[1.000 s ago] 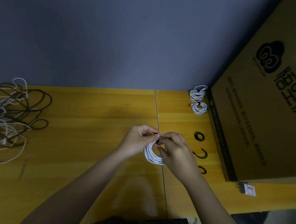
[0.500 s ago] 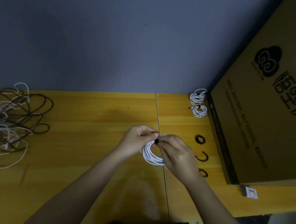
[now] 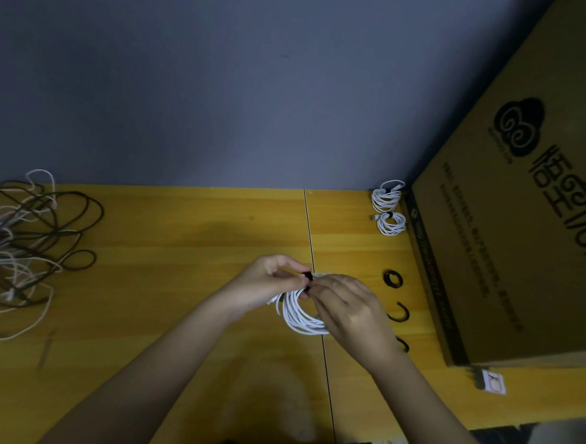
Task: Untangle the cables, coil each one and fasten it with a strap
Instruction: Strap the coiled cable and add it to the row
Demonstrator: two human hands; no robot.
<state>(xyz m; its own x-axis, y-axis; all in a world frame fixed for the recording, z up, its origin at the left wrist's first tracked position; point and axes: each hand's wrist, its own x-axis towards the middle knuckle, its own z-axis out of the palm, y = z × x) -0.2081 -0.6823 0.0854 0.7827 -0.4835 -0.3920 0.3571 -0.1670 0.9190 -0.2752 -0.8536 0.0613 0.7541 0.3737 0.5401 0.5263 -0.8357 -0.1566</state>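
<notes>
Both your bare forearms reach in from the bottom edge and converge at mid-frame. Your left hand [image 3: 267, 282] is curled, its thumb and fingertips pinching the small black strap [image 3: 307, 280] at the top of the coiled white cable [image 3: 299, 316]. Your right hand [image 3: 351, 311] lies knuckles-up over the coil's right side, its fingers bent onto the same strap.

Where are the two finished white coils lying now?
In the head view, the two finished white coils lie at the table's far right edge, against the cardboard box, beyond the loose black straps.
</notes>
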